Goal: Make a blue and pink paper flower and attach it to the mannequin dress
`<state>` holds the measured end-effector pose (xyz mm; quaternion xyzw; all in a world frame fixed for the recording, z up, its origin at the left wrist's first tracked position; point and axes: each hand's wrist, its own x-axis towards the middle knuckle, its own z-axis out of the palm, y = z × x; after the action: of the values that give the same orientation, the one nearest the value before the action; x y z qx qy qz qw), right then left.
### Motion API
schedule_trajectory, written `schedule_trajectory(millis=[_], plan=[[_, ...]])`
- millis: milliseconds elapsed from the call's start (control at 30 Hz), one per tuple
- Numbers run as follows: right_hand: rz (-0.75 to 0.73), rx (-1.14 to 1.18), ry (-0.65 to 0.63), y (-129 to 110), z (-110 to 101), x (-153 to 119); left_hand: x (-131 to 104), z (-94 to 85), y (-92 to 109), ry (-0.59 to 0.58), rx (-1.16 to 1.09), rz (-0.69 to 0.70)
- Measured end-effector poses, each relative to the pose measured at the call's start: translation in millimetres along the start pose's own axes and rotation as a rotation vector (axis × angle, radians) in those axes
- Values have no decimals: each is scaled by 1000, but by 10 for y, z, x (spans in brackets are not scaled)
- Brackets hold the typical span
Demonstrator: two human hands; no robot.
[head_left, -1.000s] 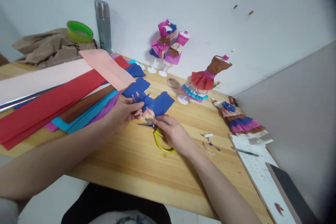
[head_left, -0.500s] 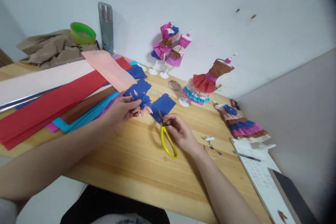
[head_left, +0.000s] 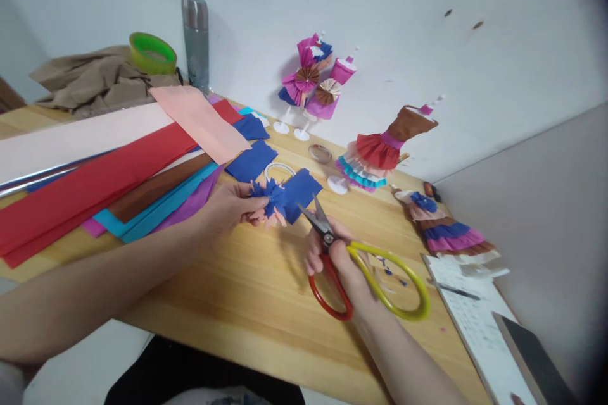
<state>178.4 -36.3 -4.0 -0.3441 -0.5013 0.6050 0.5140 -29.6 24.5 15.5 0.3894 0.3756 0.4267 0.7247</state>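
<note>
Between the fingers and thumb of my left hand (head_left: 232,205) is a paper flower (head_left: 272,197), blue on top with peach fringed petals below. My right hand (head_left: 335,250) is closed around scissors (head_left: 327,238) with one red and one yellow handle. Their blades are parted and point up and left, a short way from the flower. Behind the flower lies a rectangular blue crepe paper piece (head_left: 301,193). A second blue piece (head_left: 251,161) and a white ring (head_left: 280,169), partly covered, lie just beyond my left hand.
Crepe paper strips in red (head_left: 104,186), peach, brown and other colours cover the table's left side. Small dress forms (head_left: 399,133) in paper dresses stand at the back. A tape roll (head_left: 152,54), a flask (head_left: 196,44) and a notebook (head_left: 468,304) with a pen lie around.
The scissors have turned in my right hand, so both handles now show and the blades are spread wider. My left hand has tilted the flower, showing more of its blue top.
</note>
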Motion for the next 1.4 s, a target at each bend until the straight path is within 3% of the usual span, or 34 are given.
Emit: schedule_trajectory(millis=[133, 233, 800, 1400], plan=[[5, -328, 20, -99, 114, -112, -15, 37, -38, -40, 121, 18], [31, -400, 34, -123, 147, -115, -10, 40, -74, -73, 210, 41], [105, -320, 69, -82, 176, -72, -90, 124, -47, -107, 294, 161], [98, -355, 45, -101, 171, -82, -79, 121, -40, -55, 244, 51]])
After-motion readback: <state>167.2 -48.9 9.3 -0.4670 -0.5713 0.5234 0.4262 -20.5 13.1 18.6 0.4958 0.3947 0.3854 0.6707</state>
